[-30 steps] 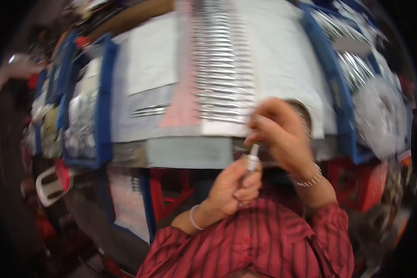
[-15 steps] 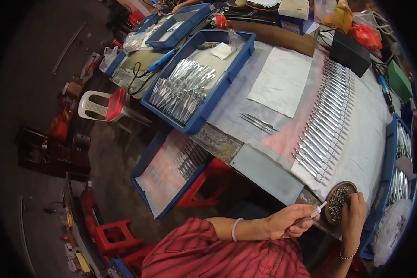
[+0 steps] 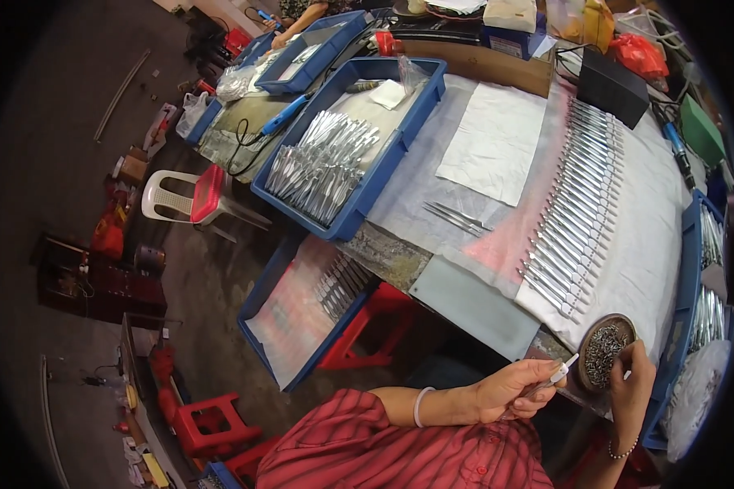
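Note:
My left hand (image 3: 514,391) is closed around a slim metal tool, whose pale, narrow tip (image 3: 571,361) points up toward a round brown bowl (image 3: 582,381). Small metal parts (image 3: 605,352) fill this bowl at the table's near right corner. At the bowl's right rim is my right hand (image 3: 634,387), thumb and fingers pinched together. A small light spot shows at its fingertips, too small to name. Beyond the bowl, slim silver metal tools (image 3: 575,216) lie side by side in a long row on white cloth.
A blue tray (image 3: 347,230) of loose silver tools stands on the table's left side. Several thin tools (image 3: 455,216) lie near a white cloth sheet (image 3: 497,143). Another blue tray (image 3: 667,359) borders the right. A plastic chair (image 3: 175,196) and red stool (image 3: 216,424) stand left.
My right hand has drawn back slightly from the parts in the bowl, its fingers now pinched. The left hand keeps its hold on the tool. The whole view has shifted slightly.

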